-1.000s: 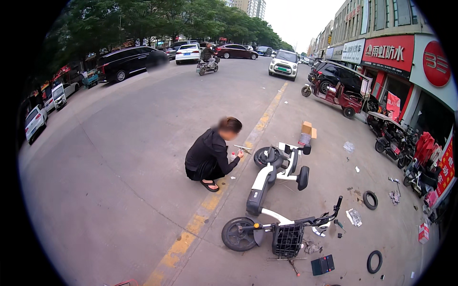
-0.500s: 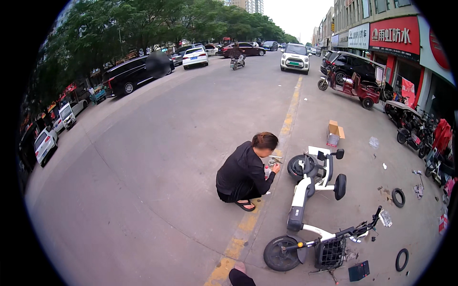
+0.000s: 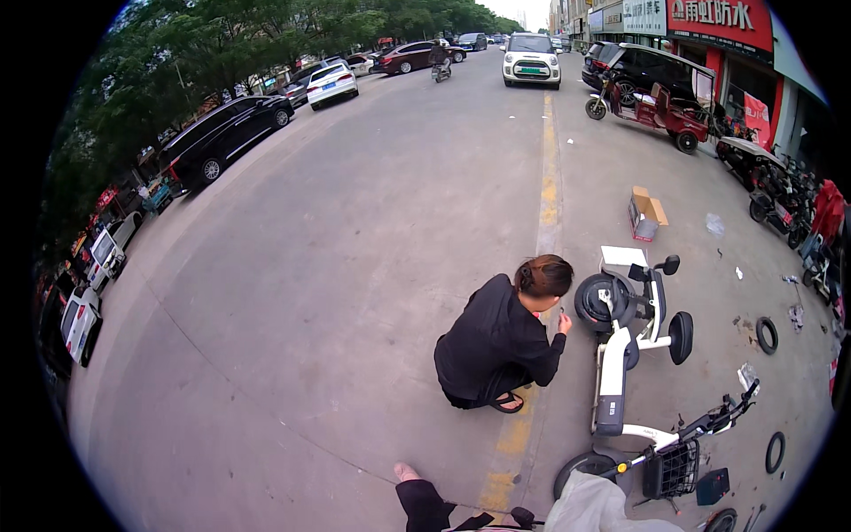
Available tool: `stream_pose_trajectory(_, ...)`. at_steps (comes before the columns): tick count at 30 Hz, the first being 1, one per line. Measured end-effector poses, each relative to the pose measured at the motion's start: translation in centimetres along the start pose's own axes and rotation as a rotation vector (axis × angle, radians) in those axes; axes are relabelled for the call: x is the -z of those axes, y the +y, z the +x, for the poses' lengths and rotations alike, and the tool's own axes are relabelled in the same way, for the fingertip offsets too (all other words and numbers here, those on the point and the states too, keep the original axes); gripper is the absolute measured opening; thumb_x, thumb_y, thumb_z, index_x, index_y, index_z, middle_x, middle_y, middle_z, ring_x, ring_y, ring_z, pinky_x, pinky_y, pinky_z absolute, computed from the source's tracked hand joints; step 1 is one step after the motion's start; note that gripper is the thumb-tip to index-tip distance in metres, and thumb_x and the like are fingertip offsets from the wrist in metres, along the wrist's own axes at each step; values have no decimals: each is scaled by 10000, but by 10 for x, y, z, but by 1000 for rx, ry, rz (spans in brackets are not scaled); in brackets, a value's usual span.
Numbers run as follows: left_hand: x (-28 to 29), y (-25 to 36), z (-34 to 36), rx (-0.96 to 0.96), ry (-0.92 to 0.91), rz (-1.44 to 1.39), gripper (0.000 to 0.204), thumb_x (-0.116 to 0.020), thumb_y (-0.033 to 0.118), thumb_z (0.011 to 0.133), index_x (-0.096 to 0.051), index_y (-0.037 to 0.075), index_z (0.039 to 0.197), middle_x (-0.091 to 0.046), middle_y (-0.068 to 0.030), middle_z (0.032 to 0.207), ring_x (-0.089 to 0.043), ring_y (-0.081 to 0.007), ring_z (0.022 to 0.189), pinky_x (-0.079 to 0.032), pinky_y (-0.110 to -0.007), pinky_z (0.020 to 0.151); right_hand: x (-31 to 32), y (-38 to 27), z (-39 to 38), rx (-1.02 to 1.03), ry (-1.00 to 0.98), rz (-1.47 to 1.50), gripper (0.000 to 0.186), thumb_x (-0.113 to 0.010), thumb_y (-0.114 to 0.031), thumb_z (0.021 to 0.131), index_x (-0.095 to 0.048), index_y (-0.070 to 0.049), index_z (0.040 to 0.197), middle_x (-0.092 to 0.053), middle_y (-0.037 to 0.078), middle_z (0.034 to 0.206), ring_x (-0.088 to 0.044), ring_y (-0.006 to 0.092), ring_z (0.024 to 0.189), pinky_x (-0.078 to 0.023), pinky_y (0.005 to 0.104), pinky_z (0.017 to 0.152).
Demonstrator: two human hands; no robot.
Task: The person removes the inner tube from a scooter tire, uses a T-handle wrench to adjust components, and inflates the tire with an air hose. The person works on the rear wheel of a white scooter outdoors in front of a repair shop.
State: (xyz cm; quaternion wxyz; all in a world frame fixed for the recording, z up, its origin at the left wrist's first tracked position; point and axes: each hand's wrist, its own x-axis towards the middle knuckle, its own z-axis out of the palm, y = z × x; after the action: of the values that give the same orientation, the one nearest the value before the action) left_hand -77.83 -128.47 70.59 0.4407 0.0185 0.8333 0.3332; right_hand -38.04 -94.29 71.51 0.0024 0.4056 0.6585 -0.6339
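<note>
Neither of my hands shows. At the lower edge a black trouser leg (image 3: 420,504) ends in a pinkish shoe or foot (image 3: 407,472). Ahead, a person in black (image 3: 498,341) squats on the yellow line beside a white-and-grey electric scooter (image 3: 612,377) that lies on its side. That person's raised hand (image 3: 565,324) pinches something small that I cannot make out, near the scooter's rear wheel (image 3: 605,301). Pale crumpled sheeting (image 3: 589,507) and a black handlebar-like part (image 3: 523,517) come into the bottom of the picture.
An open cardboard box (image 3: 647,217) stands beyond the scooter. Loose tyres (image 3: 768,335) and scraps lie to the right. A white car (image 3: 532,60) faces me up the road; a red three-wheeler (image 3: 656,111) and parked scooters (image 3: 780,199) line the shops. A black van (image 3: 226,137) stands left.
The view has tilted down and shifted left. The pale sheeting and handlebar-like part have come into view below. The squatting person's hand is now raised near the face.
</note>
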Motion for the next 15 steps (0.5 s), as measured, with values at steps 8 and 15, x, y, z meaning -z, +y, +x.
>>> stream_pose_trajectory(8,80,179,205,-38,2,27,314,-532,331,911,-579,66,1072,-648,-93,885,-601,-213,767,-490,-325,629,56,-8,166,-394,393,-88,238,-592,-188,785,-667,-1,913,-650,184,928,-626,297,877,-510,379,759)
stream_pose_trajectory(15,114,372,403,-139,-74,199,321,-533,336,912,-577,66,1080,-651,-89,898,-602,-211,785,-492,-325,643,52,4,238,-852,531,-21,237,-595,-191,771,-676,-3,891,-652,201,935,-631,317,890,-513,390,763)
